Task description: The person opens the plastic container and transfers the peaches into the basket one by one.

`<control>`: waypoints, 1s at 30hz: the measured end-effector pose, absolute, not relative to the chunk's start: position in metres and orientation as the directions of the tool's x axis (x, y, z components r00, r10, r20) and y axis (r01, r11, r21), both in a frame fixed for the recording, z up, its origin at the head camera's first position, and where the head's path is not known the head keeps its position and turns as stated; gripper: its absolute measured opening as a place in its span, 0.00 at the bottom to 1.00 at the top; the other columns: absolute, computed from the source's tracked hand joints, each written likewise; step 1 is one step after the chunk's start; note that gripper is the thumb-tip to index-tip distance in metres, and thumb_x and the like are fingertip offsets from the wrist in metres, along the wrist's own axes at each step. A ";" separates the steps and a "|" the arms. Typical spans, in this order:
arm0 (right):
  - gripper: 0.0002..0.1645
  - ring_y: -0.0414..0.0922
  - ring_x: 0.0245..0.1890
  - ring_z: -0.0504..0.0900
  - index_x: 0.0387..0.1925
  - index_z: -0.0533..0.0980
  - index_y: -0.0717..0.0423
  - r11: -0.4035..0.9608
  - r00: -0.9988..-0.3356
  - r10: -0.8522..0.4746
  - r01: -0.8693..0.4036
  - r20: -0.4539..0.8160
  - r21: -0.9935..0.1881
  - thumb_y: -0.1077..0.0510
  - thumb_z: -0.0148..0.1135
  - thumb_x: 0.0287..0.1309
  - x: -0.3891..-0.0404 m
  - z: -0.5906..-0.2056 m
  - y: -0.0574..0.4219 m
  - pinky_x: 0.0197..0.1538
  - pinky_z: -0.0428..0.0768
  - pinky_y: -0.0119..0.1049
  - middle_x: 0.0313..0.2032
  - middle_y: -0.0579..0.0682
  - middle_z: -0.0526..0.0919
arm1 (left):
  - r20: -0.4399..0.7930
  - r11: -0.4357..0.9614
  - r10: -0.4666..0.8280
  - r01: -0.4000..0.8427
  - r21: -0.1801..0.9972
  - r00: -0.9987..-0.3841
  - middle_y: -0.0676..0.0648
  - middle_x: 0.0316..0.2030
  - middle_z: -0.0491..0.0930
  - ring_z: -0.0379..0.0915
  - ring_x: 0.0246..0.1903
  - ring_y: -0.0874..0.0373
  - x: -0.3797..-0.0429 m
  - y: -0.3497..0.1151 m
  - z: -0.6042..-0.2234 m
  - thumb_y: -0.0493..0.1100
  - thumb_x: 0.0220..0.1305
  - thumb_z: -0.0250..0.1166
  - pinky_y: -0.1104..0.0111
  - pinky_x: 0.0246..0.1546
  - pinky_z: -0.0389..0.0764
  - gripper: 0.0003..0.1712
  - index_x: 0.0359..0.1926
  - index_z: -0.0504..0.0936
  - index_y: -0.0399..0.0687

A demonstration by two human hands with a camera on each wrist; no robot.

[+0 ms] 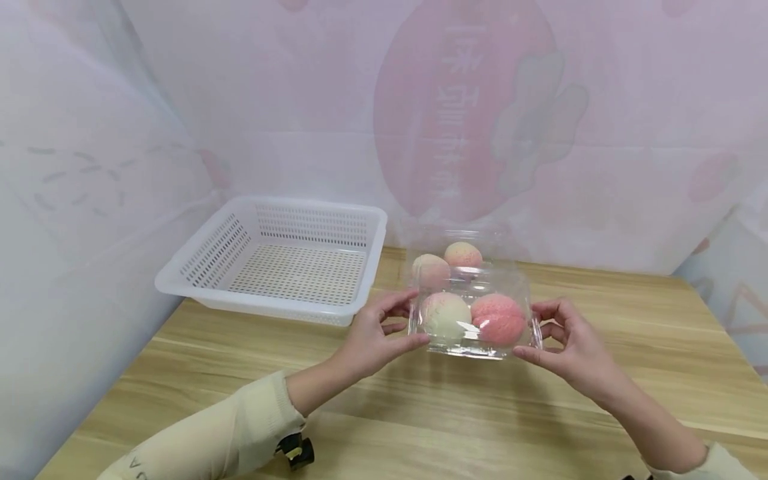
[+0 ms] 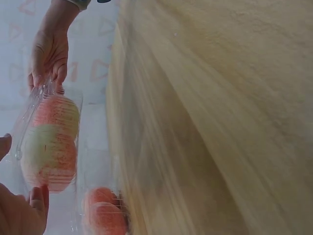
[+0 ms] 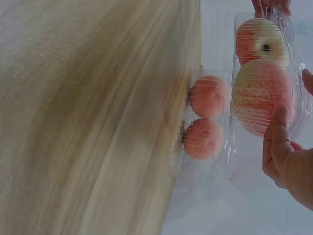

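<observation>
A clear plastic clamshell box (image 1: 471, 351) is held level above the table, one hand at each end. Inside lie two peaches side by side, a pale one (image 1: 446, 319) on the left and a pinker one (image 1: 498, 320) on the right. My left hand (image 1: 373, 337) grips the box's left end between thumb and fingers. At the opposite end my right hand (image 1: 573, 347) pinches the edge the same way. Behind it, a second clear box (image 3: 211, 181) stands on the table with two more peaches (image 3: 209, 97) in it.
A white perforated plastic basket (image 1: 354, 313) stands at the back left of the wooden table (image 1: 420, 427). A printed pink-and-white cloth (image 1: 288, 100) hangs behind the table and along its sides.
</observation>
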State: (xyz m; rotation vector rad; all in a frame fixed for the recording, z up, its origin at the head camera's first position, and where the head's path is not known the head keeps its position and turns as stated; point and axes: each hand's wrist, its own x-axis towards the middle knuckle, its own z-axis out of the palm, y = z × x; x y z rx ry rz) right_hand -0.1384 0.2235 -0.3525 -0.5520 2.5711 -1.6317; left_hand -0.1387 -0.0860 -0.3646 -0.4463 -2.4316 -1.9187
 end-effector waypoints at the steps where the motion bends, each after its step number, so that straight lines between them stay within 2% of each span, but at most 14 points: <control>1: 0.38 0.30 0.42 0.81 0.57 0.62 0.70 0.374 -0.931 -0.334 -0.272 0.145 -0.887 0.66 0.74 0.50 -0.138 -0.354 0.223 0.42 0.86 0.29 0.52 0.60 0.71 | 0.170 0.223 0.223 0.221 0.950 -0.960 0.40 0.50 0.77 0.76 0.50 0.51 -0.137 -0.088 -0.366 0.36 0.51 0.77 0.68 0.52 0.83 0.40 0.65 0.73 0.37; 5: 0.36 0.32 0.40 0.80 0.55 0.62 0.70 0.354 -0.919 -0.371 -0.271 0.131 -0.895 0.67 0.74 0.51 -0.138 -0.359 0.221 0.42 0.86 0.30 0.52 0.63 0.71 | 0.123 0.267 0.249 0.190 0.945 -0.961 0.41 0.48 0.77 0.77 0.49 0.53 -0.133 -0.093 -0.369 0.37 0.51 0.78 0.71 0.51 0.83 0.42 0.67 0.71 0.36; 12: 0.37 0.35 0.37 0.80 0.55 0.61 0.72 0.360 -0.902 -0.422 -0.258 0.091 -0.896 0.67 0.74 0.50 -0.140 -0.368 0.219 0.40 0.86 0.30 0.48 0.62 0.72 | 0.085 0.334 0.275 0.178 0.926 -0.958 0.41 0.45 0.77 0.77 0.46 0.54 -0.131 -0.099 -0.373 0.37 0.50 0.78 0.68 0.52 0.84 0.41 0.65 0.71 0.33; 23: 0.38 0.34 0.38 0.76 0.55 0.62 0.70 0.463 -0.909 -0.417 -0.228 0.016 -0.856 0.61 0.75 0.51 -0.144 -0.373 0.214 0.38 0.85 0.29 0.47 0.60 0.72 | 0.035 0.430 0.302 0.169 0.887 -0.953 0.42 0.44 0.77 0.78 0.46 0.53 -0.142 -0.103 -0.382 0.40 0.51 0.78 0.62 0.52 0.84 0.41 0.65 0.72 0.34; 30: 0.40 0.37 0.39 0.77 0.55 0.62 0.71 0.483 -0.912 -0.409 -0.195 -0.023 -0.854 0.59 0.76 0.50 -0.148 -0.377 0.210 0.38 0.84 0.29 0.45 0.59 0.73 | 0.011 0.424 0.302 0.145 0.894 -0.953 0.42 0.44 0.77 0.78 0.45 0.53 -0.147 -0.106 -0.390 0.40 0.51 0.78 0.63 0.51 0.84 0.41 0.65 0.71 0.34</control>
